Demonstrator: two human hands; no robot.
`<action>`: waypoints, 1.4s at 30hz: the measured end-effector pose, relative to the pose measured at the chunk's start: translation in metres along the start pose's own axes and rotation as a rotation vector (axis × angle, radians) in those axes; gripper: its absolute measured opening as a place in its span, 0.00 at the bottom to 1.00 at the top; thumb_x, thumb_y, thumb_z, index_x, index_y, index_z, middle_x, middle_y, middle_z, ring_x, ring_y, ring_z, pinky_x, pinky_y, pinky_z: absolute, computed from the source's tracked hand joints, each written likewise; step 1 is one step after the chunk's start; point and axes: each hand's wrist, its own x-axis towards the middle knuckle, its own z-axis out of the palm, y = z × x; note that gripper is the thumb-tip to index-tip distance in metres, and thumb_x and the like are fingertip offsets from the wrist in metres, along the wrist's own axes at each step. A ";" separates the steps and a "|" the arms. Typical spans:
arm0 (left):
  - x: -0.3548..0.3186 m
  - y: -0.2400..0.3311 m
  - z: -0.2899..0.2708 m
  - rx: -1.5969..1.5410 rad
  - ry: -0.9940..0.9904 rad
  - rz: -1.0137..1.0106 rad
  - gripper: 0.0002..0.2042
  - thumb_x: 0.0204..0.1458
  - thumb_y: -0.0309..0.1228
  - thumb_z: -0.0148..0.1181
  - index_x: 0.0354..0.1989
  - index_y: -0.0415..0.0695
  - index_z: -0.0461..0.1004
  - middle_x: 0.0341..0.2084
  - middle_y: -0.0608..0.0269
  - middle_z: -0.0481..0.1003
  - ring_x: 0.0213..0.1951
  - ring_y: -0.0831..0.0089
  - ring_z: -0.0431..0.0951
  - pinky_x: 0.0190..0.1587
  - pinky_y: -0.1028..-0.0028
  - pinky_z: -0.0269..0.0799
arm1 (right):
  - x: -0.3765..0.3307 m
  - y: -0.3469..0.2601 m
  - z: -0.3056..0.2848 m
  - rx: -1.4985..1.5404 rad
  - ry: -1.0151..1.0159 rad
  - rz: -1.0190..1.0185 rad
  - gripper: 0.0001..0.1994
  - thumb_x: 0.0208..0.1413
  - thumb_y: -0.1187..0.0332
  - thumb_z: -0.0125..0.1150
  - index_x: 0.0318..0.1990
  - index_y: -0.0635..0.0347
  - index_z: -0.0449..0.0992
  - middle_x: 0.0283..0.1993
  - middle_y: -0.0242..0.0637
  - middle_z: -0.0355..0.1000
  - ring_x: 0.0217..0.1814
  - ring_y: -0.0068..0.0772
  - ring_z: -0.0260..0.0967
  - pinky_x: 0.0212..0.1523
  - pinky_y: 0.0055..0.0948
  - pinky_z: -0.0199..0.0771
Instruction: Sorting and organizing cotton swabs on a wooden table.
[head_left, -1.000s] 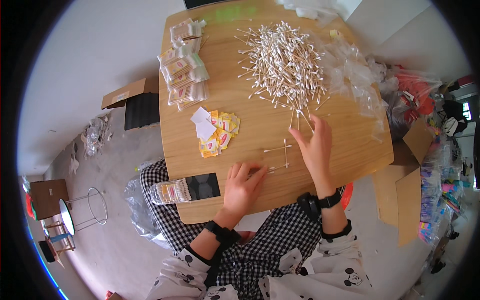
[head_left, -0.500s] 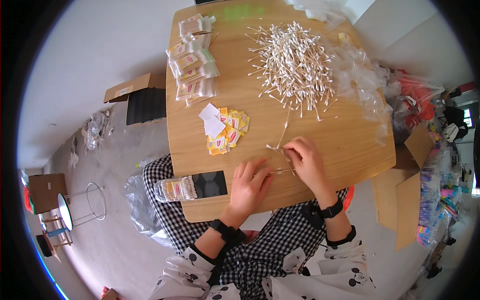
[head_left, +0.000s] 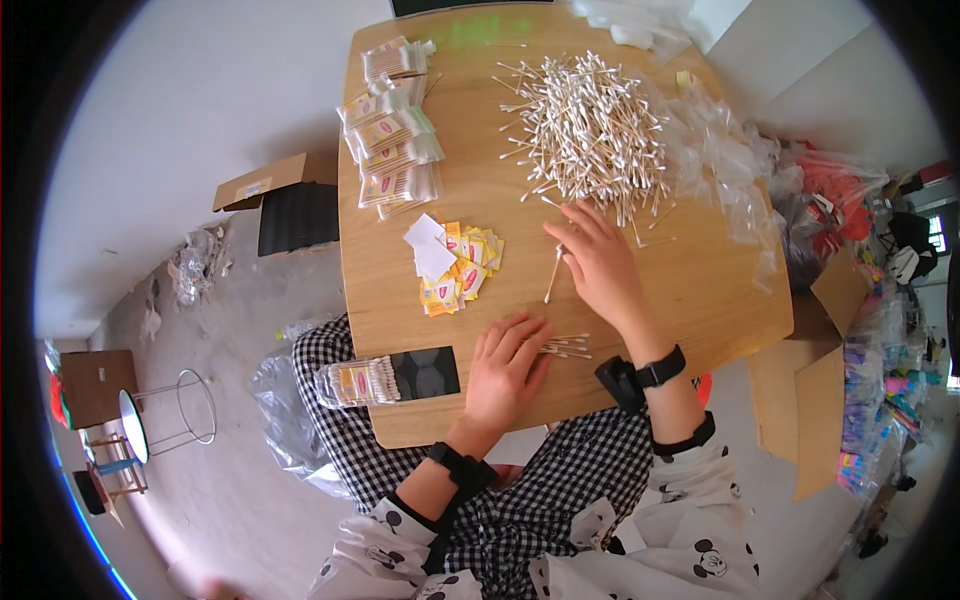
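Observation:
My left hand (head_left: 503, 372) rests on the table near its front edge. Its fingers are closed over one end of a small bunch of cotton swabs (head_left: 569, 347), whose other ends fan out to the right. My right hand (head_left: 603, 262) reaches forward, fingers apart, to the near edge of a big heap of loose cotton swabs (head_left: 595, 125). Beside its thumb and forefinger lies a single cotton swab (head_left: 552, 276). Left of the hands is a pile of yellow and white cards (head_left: 462, 270). A clear packet of swabs (head_left: 358, 382) sits at the front left edge.
Several filled swab packets (head_left: 392, 150) are stacked at the back left of the wooden table (head_left: 480, 150). Crumpled clear plastic bags (head_left: 730, 165) spread over its right side. A dark panel (head_left: 425, 373) lies near the front packet. Open cardboard boxes (head_left: 790, 410) stand on the floor.
My right hand has moved forward from beside the left hand to the heap's near edge. More swabs now show beside my left hand, which stays nearly in place.

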 end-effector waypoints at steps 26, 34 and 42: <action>0.001 0.004 0.002 0.215 -0.108 -0.001 0.20 0.51 0.27 0.60 0.55 0.44 0.73 0.61 0.60 0.69 0.66 0.58 0.62 0.66 0.55 0.58 | -0.017 -0.006 0.001 0.412 -0.144 0.073 0.12 0.52 0.85 0.54 0.42 0.63 0.76 0.49 0.41 0.72 0.51 0.47 0.70 0.51 0.37 0.72; -0.006 0.003 0.004 0.035 0.021 -0.171 0.26 0.48 0.24 0.62 0.59 0.41 0.67 0.61 0.58 0.67 0.66 0.59 0.63 0.67 0.54 0.56 | -0.045 -0.032 -0.016 0.545 -0.243 0.069 0.18 0.48 0.89 0.48 0.45 0.63 0.72 0.45 0.43 0.70 0.50 0.49 0.69 0.50 0.39 0.71; 0.000 0.003 0.002 0.303 -0.169 0.007 0.29 0.52 0.25 0.55 0.66 0.39 0.61 0.67 0.56 0.61 0.70 0.61 0.57 0.70 0.55 0.51 | -0.060 -0.010 -0.049 0.230 -0.088 0.192 0.17 0.48 0.84 0.55 0.46 0.59 0.72 0.44 0.40 0.71 0.52 0.50 0.66 0.54 0.44 0.65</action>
